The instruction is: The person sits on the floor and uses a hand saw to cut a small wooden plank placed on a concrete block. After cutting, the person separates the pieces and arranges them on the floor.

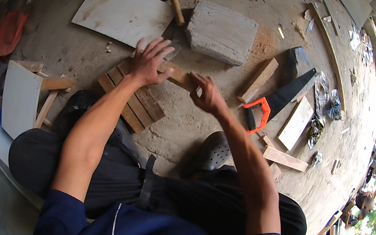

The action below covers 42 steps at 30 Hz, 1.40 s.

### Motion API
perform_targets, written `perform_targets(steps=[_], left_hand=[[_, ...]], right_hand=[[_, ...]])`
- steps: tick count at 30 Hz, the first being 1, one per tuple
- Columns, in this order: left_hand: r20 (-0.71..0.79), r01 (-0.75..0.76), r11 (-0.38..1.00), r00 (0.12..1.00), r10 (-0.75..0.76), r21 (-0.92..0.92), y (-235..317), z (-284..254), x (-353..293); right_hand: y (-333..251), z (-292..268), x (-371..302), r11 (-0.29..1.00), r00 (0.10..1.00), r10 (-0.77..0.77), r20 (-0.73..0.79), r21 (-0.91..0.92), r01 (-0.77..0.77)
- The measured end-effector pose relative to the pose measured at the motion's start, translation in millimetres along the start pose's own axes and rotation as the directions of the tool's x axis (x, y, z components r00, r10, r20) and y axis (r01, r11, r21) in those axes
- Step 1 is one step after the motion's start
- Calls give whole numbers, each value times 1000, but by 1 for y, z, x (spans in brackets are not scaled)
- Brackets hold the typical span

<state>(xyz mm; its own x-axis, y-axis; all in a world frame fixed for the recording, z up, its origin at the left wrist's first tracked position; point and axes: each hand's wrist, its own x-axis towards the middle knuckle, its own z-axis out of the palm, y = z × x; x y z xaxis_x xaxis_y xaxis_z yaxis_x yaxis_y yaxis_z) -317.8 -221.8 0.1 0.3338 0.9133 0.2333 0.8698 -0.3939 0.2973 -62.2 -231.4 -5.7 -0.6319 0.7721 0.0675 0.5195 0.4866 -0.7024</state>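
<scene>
A short wooden block (178, 76) lies across the space between my hands, in front of the concrete block. My left hand (149, 64) is spread over its left end, fingers stretched out and thumb apart. At the other end, my right hand (208, 96) grips the block with bent fingers and thumb. Below my left wrist rests a slatted piece of several wooden strips (137, 96), partly covered by my forearm. A pale rectangular board (120, 14) lies flat just beyond my left hand. Past the wooden block stands a grey concrete block (221, 33).
A hammer (177, 7) lies beside the concrete block. To the right are a handsaw (279, 99) with an orange handle, a wood offcut (259, 80) and a white-faced board (296, 123). A white-panelled wooden frame (21, 98) stands at left. My shoe (212, 152) is close by.
</scene>
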Motion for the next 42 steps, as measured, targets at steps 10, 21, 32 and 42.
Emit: perform_targets(steps=[10,21,32,42], left_hand=[[386,158,929,922,-17,-335,78,15,129],[417,169,984,900,-130,-56,110,55,232],[419,410,912,831,-365,-20,135,86,257],[533,579,812,664,-524,76,143,85,271]], right_hand=[[63,-150,60,942,952,213,220,213,-260],[164,-199,65,641,856,453,250,576,-508],[213,-198,80,262,695,543,471,691,-674],[215,-191,72,183,720,489,491,750,-636]])
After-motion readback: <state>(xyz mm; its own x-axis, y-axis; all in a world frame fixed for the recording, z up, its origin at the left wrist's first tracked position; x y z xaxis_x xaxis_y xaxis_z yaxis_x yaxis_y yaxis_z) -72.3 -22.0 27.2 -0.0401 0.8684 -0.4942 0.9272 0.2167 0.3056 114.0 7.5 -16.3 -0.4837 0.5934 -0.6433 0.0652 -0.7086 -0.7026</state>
